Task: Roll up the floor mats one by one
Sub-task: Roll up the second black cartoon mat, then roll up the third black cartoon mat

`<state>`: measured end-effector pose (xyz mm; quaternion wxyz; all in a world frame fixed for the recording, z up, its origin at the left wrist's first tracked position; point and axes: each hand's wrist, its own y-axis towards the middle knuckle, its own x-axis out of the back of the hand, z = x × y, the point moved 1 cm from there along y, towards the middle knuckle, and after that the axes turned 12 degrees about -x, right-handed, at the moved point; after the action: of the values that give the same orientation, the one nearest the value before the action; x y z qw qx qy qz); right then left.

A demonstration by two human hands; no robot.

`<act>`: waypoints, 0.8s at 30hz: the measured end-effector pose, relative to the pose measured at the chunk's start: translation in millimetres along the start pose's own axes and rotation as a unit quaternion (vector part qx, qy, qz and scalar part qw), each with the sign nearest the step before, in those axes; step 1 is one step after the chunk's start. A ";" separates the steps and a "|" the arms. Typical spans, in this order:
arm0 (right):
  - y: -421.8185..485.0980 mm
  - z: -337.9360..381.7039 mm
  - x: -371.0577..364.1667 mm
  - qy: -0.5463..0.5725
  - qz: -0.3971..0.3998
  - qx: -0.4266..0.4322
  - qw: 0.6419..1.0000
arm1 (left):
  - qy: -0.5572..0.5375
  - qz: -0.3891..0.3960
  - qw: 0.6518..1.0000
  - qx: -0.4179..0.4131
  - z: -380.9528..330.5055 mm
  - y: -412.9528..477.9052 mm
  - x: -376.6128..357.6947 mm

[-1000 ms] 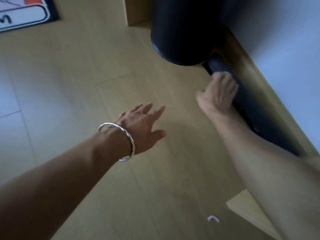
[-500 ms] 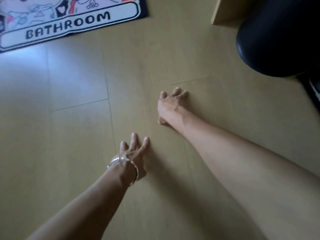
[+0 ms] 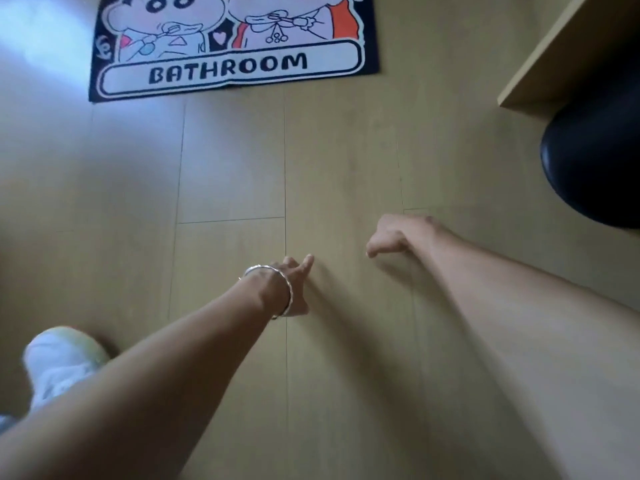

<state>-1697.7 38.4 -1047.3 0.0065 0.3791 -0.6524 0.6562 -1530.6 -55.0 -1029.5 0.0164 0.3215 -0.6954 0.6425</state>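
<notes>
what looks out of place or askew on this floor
The bathroom mat has a slight kink midway along its near edge, so it is not quite flat. Nothing spilled or damaged shows.

Navy-bordered cartoon mat (image 3: 235, 46) on pale tan plank floor (image 3: 346, 150).

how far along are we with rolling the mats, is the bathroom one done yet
Done: nothing certain; the black rounded shape at right may be a rolled mat, but I cannot tell. In hand: nothing; the left hand and right hand reach over bare floor, holding nothing. Left: the BATHROOM mat lies flat, unrolled, ahead of both hands.
</notes>
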 end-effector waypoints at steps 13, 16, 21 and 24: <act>-8.2 0.6 -23.6 -0.002 0.065 -0.091 0.994 | 0.242 0.026 0.968 -0.067 98.6 52.3 142.1; -9.6 10.6 1.8 0.037 0.096 -0.125 0.987 | 0.365 0.010 0.928 -0.082 119.3 64.5 186.3; -10.2 54.4 35.8 0.118 0.052 -0.127 0.984 | 0.374 -0.038 0.923 -0.075 168.9 96.2 195.5; -12.9 98.6 64.3 0.215 -0.032 -0.109 0.970 | 0.330 -0.051 0.936 -0.113 181.1 99.4 193.0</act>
<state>-1688.8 -75.8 -1017.4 0.2082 0.2468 -0.6907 0.6470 -1659.5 -304.3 -1064.6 0.3137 0.1228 -0.7016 0.6279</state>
